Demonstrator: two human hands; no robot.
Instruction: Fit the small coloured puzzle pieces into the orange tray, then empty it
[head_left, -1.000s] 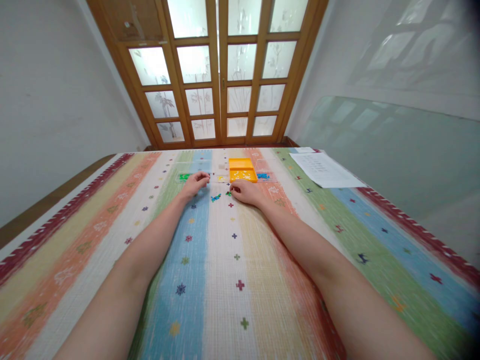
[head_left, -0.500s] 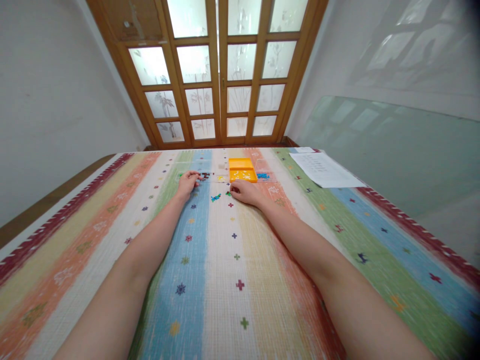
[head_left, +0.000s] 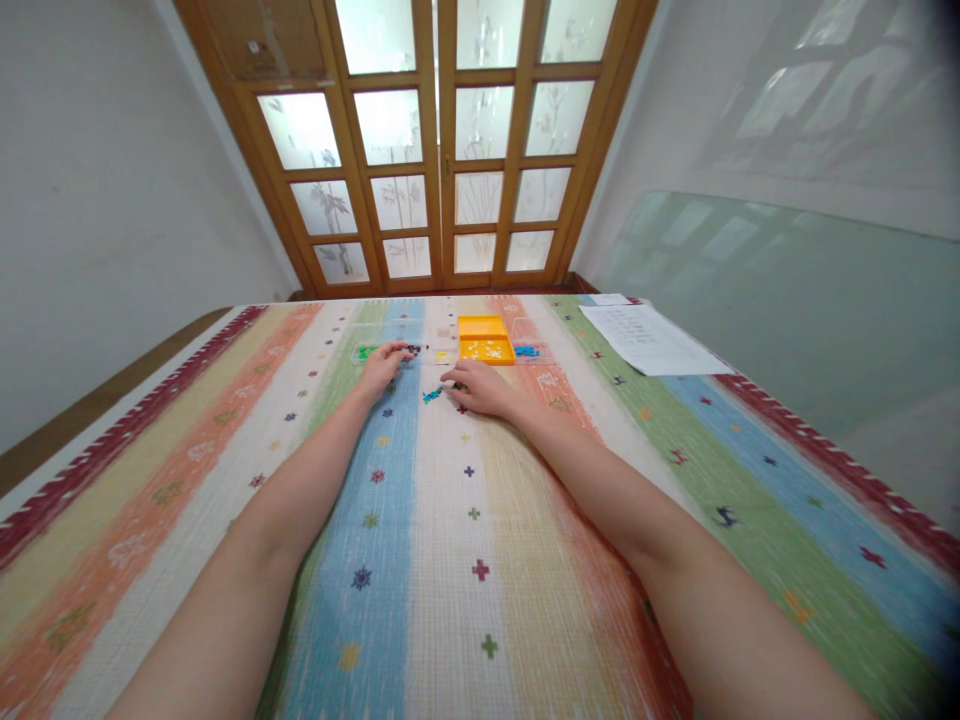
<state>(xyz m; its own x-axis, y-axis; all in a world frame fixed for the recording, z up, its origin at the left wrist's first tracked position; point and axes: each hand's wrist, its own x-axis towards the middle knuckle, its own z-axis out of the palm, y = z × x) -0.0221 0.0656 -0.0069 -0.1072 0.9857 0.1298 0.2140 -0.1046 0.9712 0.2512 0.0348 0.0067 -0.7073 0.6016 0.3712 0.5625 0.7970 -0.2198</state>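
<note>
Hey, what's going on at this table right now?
A person has both bare arms stretched across a striped tablecloth. The left hand rests by a small green pile, fingertips at some dark little pieces. The right hand lies on the cloth, fingers pointing toward a few teal pieces. Just beyond sits an orange tray holding pale bits; a paper sheet lies farther right.

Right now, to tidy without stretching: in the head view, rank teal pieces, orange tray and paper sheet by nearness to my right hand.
1. Teal pieces, left of the right hand's fingertips.
2. Orange tray, just beyond.
3. Paper sheet, far right.
</note>
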